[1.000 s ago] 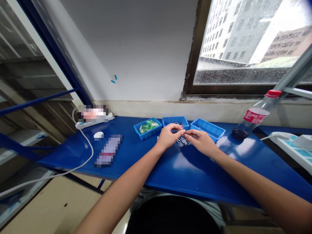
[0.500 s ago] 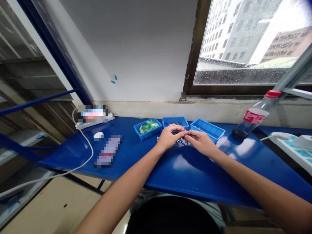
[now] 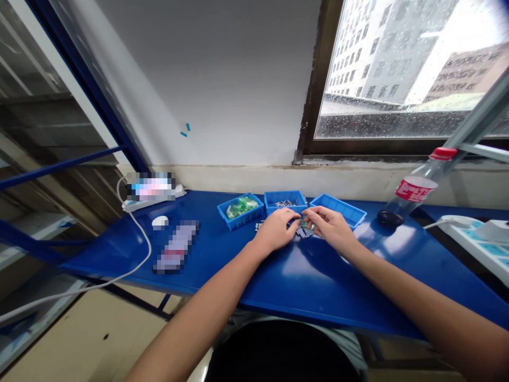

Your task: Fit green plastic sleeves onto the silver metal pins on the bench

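My left hand [image 3: 277, 228] is curved over small metal parts [image 3: 304, 232] on the blue table, its thumb and fingers apart. Beside it, my right hand [image 3: 328, 227] pinches with thumb and forefinger at something too small to make out. Behind the hands, a blue tray [image 3: 285, 194] holds thin metal pieces. A second blue tray [image 3: 250, 216] to the left has green and clear bagged items in it. The third blue tray [image 3: 345, 206] stands to the right, partly behind my right hand.
A plastic bottle [image 3: 415, 189] with a red cap stands at the right, near a white power strip [image 3: 477, 239]. On the left are a white cable [image 3: 148, 233], a small white object [image 3: 160, 222] and a blurred-out flat item [image 3: 177, 246].
My fingertips have moved apart, opening a small gap between the hands. The metal pieces in the middle tray show more now.
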A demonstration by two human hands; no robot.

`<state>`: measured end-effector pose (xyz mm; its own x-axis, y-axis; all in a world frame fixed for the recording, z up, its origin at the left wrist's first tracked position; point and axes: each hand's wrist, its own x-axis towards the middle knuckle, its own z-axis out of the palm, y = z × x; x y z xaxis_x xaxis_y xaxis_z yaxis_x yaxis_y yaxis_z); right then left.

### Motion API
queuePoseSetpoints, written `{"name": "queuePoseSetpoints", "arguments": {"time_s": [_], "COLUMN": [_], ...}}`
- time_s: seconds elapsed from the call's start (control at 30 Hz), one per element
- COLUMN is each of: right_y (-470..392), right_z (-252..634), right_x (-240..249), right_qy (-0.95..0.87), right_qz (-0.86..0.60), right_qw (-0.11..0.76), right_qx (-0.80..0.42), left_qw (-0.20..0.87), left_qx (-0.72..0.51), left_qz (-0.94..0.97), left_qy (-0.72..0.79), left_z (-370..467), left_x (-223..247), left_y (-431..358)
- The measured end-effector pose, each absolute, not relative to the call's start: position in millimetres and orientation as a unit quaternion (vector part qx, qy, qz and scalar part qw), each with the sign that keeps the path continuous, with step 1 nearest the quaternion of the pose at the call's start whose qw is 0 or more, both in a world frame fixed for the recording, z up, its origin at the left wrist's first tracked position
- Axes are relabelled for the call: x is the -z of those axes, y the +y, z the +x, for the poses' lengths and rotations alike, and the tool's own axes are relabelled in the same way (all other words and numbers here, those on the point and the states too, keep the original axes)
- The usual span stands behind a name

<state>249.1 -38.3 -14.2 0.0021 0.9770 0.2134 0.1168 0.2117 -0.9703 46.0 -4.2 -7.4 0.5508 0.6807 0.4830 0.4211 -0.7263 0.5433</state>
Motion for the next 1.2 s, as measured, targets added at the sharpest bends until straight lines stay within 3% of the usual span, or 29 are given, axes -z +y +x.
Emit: {"name": "queuePoseSetpoints", "arguments": {"time_s": [0.2,0.47,0.67,0.87,1.2], "right_y": [-32.1,-21.3,-14.6,-26.4,-37.1], "right_z": [251.0,241.7,240.2,245.7,246.2], "right_x": [18.8,18.5,18.0,18.8,18.4], "right_qy": [-0.532,-0.493,-0.597,-0.712,-0.733], "right_qz": [-0.456,-0.455,-0.551,-0.536,-0.520], "right_qw": [0.562,0.596,0.493,0.431,0.416], "right_qx": [-0.440,-0.441,-0.313,-0.139,-0.139], "left_qw": [0.113,0.072,0.052,0.030,0.049], "left_qx": [-0.240,-0.187,-0.198,-0.207,-0.226], "left_qz": [0.917,0.916,0.916,0.899,0.889], "left_qy": [0.297,0.346,0.346,0.386,0.396], "left_z": [45.0,43.9,44.8,43.7,42.3], "left_x": [19.9,9.8,8.7,6.8,7.2], "left_y": [-1.4,-4.1,-4.9,-4.3,-3.2]}}
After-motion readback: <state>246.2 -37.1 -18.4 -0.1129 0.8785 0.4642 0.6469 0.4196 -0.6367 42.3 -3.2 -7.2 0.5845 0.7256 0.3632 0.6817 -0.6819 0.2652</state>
